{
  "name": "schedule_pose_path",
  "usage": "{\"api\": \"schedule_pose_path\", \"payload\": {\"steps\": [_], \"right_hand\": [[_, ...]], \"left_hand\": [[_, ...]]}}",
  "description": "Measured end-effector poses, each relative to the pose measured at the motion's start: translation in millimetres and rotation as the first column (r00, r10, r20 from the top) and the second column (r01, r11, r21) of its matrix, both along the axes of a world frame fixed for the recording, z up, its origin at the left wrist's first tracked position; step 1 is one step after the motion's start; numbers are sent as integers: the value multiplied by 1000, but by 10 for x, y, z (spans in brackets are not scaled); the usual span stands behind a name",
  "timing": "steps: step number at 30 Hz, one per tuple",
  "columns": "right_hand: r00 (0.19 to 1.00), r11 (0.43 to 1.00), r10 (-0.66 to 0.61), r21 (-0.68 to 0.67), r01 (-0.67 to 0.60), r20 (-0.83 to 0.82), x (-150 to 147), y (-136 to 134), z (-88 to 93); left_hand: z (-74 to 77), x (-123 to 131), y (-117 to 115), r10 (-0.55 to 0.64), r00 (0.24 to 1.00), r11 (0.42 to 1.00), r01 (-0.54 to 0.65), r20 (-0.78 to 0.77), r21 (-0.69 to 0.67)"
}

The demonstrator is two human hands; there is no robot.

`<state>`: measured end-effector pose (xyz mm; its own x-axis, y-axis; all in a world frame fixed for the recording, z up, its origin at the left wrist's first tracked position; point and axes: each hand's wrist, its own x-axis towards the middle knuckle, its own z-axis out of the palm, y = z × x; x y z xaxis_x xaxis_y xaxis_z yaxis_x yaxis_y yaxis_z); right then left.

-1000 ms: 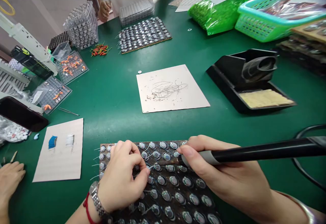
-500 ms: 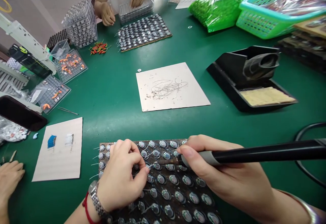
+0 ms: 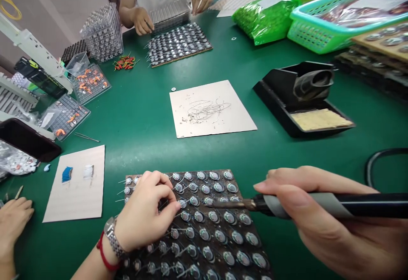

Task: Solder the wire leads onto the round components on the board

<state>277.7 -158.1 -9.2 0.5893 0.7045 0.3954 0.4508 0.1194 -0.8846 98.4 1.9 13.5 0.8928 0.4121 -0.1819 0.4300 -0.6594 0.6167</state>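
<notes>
A dark board with rows of small round metal parts, many with thin wires sticking out, lies in front of me. My left hand is over its left half, thumb and forefinger pinched beside one of the round parts. Whatever the pinch holds is too small to make out. A soldering iron is gripped in my right hand, at the board's right side. Its brownish tip points left, above the middle rows and a little away from my left fingertips.
Beyond the board lies a white card with tangled wire. A black iron stand with a yellow sponge is to the right. Another card holds blue and white wires. A co-worker's hands are at the far side; another person's hand is at left.
My right hand has drawn the soldering iron to the right, away from my left fingertips. My left hand has shifted slightly. The co-worker's hands across the table have moved apart.
</notes>
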Motion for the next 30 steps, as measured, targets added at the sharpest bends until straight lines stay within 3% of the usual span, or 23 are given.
{"api": "schedule_pose_path", "payload": {"steps": [5,10,18,22,30], "right_hand": [[992,998,67,-1,-67,109,-77,-38,45],[981,994,105,-29,-101,164,-129,11,36],[977,992,130,-27,-127,170,-138,43,-10],[972,990,140,-31,-137,189,-151,44,-11],[973,990,140,-25,-138,183,-152,67,-15]], "left_hand": [[65,-108,-103,-21,998,998,17,65,57],[-56,-157,-364,-52,992,980,28,116,199],[-164,-186,-500,-199,971,830,94,135,549],[-182,-174,-512,-215,966,805,92,143,586],[-184,-171,-515,-193,970,816,73,151,574]]}}
